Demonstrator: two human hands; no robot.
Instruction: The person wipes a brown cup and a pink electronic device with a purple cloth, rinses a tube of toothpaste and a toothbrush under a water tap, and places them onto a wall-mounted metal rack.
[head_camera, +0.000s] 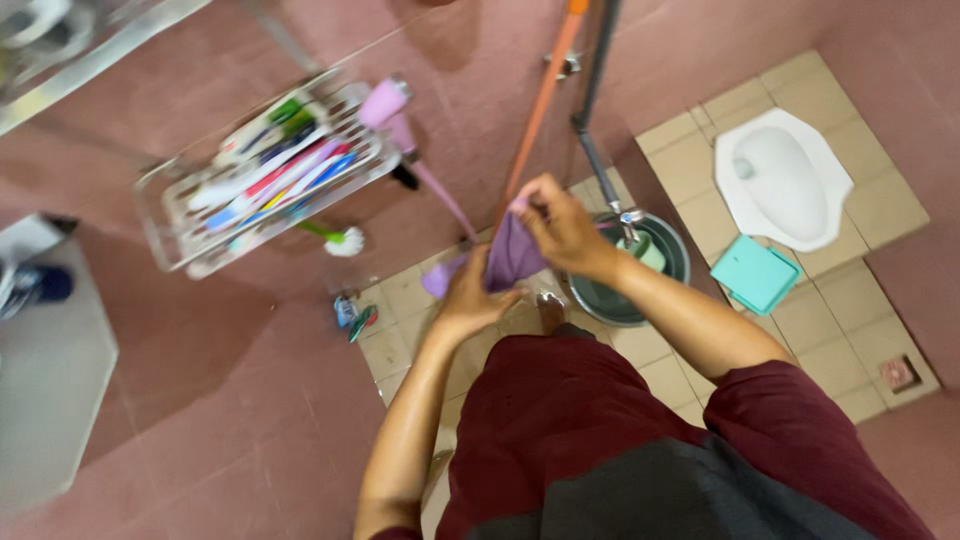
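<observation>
From the head camera, looking steeply down, both of the person's hands meet on a soft purple cloth held in the air in front of dark red shorts. The right hand is pinched closed on the cloth's upper edge, and the left hand is closed around its lower part from beneath, so the cloth hangs bunched between them, above the beige tiled floor and just beside a round dark metal basin that seems to hold water. A metal tap at the end of a dark pipe sits over the basin, and an orange pole leans against the pink wall right behind the hands. To the left a clear wall-mounted rack full of toothbrushes and tubes sticks out from the wall, with a pink bottle at its end. Farther right lie a white squat toilet pan and a flat turquoise square lid. As a judgement, the main risk is a slip of grip: the right hand holds only a small edge, so a tug could pull the cloth free and drop it onto the floor or into the basin. An elbow swinging wide might also knock the orange pole loose, and wet tiles underfoot could cost the person their footing.
</observation>
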